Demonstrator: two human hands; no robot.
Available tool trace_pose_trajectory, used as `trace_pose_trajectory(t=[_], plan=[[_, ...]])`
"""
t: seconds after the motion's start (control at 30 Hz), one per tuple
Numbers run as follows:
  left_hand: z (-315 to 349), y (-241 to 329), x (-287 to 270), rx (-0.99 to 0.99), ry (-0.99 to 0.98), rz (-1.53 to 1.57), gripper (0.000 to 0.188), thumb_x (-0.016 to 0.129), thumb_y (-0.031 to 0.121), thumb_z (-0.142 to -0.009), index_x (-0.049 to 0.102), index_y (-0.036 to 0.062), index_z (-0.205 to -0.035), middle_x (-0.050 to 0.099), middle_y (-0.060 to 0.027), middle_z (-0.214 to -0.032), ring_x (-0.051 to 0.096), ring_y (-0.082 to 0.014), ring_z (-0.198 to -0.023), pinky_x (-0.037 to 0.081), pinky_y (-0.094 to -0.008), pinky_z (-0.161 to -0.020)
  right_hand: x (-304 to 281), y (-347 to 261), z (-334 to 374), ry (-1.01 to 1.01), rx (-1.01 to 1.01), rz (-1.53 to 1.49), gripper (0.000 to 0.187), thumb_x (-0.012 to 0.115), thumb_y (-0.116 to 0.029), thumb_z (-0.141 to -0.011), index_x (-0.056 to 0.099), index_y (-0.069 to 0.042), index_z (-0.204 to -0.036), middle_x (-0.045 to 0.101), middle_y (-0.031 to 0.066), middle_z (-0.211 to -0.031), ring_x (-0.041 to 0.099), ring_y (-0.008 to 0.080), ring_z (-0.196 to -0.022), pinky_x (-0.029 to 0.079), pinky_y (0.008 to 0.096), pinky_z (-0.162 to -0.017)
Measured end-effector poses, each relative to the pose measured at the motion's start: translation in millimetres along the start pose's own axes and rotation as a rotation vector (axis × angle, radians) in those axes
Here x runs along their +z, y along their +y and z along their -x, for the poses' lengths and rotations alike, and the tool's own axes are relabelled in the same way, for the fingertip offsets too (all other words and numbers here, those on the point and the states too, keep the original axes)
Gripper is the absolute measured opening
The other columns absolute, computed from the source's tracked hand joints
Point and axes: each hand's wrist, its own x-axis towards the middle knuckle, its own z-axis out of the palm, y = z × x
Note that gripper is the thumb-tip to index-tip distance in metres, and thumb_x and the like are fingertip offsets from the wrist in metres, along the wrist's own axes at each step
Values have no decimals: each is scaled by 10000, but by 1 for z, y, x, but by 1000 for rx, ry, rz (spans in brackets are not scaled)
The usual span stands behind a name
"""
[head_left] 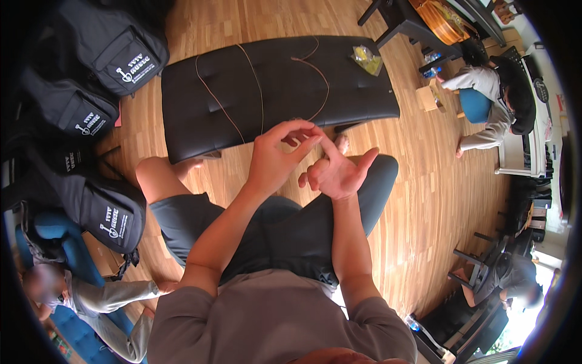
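Note:
Over the near edge of a black padded bench (285,97), my two hands meet at the fingertips. My left hand (276,155) is closed in a pinch, its thumb and index finger at the tip of my right index finger. Whatever lies in that pinch is too small to make out. My right hand (336,173) is turned palm up, thumb and index finger stretched apart and the other fingers curled. A thin brown cord (328,84) curves over the bench down to my left fingers. Two more thin cords, one reddish (213,95) and one brown (255,71), run across the bench to its near edge.
A clear plastic bag with yellow contents (367,60) lies on the bench's far right corner. Black backpacks (130,51) stand at the left. One person sits on a blue sofa (79,321), another on a blue stool (474,106); a third is at lower right.

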Motion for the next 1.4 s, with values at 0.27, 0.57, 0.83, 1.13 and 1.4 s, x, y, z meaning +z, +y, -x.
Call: trace_pose_trajectory(t=[0.27, 0.57, 0.83, 1.13, 1.4], plan=[[-2, 0, -4, 37, -14, -21, 200, 733, 88, -900, 734, 49, -1097, 758, -44, -1008, 710, -130, -868, 536, -273, -755, -2, 0, 0, 36, 17, 11, 1395, 338, -1018, -685, -25, -47, -1619, 631, 351, -1236, 667, 470, -1013, 444, 533, -1016], [-2, 0, -15, 72, -29, -35, 185, 706, 91, -918, 732, 55, -1098, 763, -45, -974, 725, -172, -885, 546, -296, -787, -4, 4, -1, 105, 55, 96, 1291, 410, -954, -763, 26, -74, -1626, 674, 262, -1238, 682, 363, -945, 404, 533, -972], [-8, -15, -60, 51, 49, -169, 238, 666, 124, -967, 686, 66, -1197, 767, -84, -971, 721, -149, -810, 556, -271, -747, -11, 15, -6, 194, 39, 131, 1177, 481, -874, -822, 164, -68, -1618, 691, 198, -1178, 629, 276, -928, 399, 462, -871], [-13, -39, -176, -10, 398, -433, 306, 691, 192, -972, 655, 56, -1244, 719, -90, -933, 702, -144, -836, 565, -285, -757, -34, 29, -1, 201, 91, 363, 682, 789, -373, -885, 493, -53, -1409, 653, 162, -1257, 641, 227, -976, 465, 449, -961], [-9, -68, -177, -207, 320, -475, 454, 730, 366, -910, 656, 82, -1256, 716, -170, -1145, 725, -279, -1007, 563, -394, -877, -44, 40, -9, 243, 164, 497, 424, 583, -502, -996, 587, -122, -806, 646, 90, -1046, 562, 191, -889, 430, 403, -903]])
